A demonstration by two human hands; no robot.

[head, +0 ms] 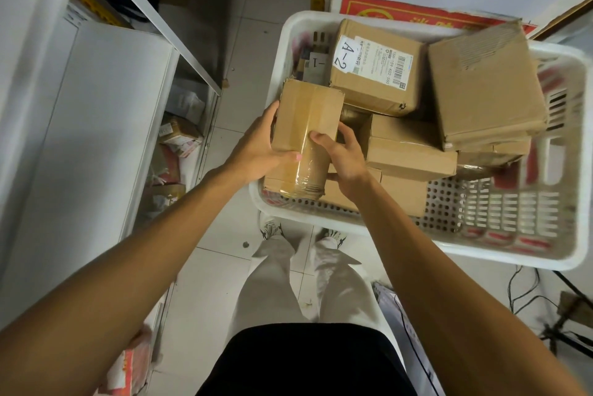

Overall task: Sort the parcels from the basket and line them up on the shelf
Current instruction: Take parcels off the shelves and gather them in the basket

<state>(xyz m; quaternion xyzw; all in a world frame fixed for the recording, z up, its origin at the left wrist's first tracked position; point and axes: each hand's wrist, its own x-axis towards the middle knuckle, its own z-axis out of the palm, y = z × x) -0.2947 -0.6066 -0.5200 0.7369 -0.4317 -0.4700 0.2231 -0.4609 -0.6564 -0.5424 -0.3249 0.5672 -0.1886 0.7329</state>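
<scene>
Left hand (256, 147), right hand (345, 156) grip taped box (305, 119) at basket (481, 251) corner — A-2 box (375, 71) behind, shelf (106, 106) left.

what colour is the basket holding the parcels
White, with perforated walls; the basket shows best in the head view.

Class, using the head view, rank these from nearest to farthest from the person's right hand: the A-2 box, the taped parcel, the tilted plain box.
1. taped parcel: held in the right hand, at the basket's left side.
2. A-2 box: beyond it, mid-basket.
3. tilted plain box: farthest, propped at the basket's right.
</scene>
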